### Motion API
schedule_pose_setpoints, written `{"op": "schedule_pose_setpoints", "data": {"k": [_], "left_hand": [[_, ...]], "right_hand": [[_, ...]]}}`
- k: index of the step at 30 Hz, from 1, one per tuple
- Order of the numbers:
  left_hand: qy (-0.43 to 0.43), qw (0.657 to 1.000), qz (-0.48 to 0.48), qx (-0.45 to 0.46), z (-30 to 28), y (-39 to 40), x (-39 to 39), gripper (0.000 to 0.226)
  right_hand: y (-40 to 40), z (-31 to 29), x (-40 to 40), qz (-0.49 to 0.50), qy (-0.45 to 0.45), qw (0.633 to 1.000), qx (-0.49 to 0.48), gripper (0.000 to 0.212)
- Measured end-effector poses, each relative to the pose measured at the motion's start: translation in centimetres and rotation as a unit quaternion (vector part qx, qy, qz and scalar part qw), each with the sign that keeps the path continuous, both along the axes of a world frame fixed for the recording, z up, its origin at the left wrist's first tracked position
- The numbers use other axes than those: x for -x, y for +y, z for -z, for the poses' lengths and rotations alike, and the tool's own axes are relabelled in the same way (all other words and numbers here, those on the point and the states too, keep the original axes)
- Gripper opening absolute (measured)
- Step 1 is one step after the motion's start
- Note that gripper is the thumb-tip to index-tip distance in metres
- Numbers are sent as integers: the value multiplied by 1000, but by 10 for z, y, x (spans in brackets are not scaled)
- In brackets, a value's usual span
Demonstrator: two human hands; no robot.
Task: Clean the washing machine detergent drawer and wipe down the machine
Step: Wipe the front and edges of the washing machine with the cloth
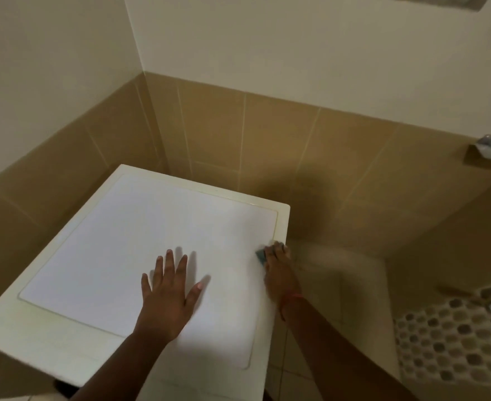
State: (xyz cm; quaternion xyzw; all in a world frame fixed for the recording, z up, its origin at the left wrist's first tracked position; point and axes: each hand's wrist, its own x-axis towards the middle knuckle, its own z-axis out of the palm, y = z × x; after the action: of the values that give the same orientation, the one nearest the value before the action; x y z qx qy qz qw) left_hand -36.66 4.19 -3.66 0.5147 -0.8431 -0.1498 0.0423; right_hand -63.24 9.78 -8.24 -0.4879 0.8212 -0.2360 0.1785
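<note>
right hand [279, 264] gripping cloth [261, 255], machine top [122, 241]

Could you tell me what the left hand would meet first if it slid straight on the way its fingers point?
The left hand lies flat on the washing machine top; ahead is only bare lid, then its rear rim, then probably the tiled wall.

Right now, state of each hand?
Left hand: open, flat on the washing machine top.
Right hand: holding a bluish cloth at the top's right edge.
</note>
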Motion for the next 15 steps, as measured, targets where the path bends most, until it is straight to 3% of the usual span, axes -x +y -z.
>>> {"op": "schedule_pose_setpoints", "data": {"k": [3,7,15], "left_hand": [[-12,1000,-9,2,-3,-8,14,84],[7,1000,-27,2,-7,-13,36,83],[2,999,-33,2,-5,-10,86,81]], "right_hand": [[6,3,-2,15,32,999,19,57],[57,2,-25,-53,30,997,56,74],[-82,-8,92,-54,68,996,-9,66]]}}
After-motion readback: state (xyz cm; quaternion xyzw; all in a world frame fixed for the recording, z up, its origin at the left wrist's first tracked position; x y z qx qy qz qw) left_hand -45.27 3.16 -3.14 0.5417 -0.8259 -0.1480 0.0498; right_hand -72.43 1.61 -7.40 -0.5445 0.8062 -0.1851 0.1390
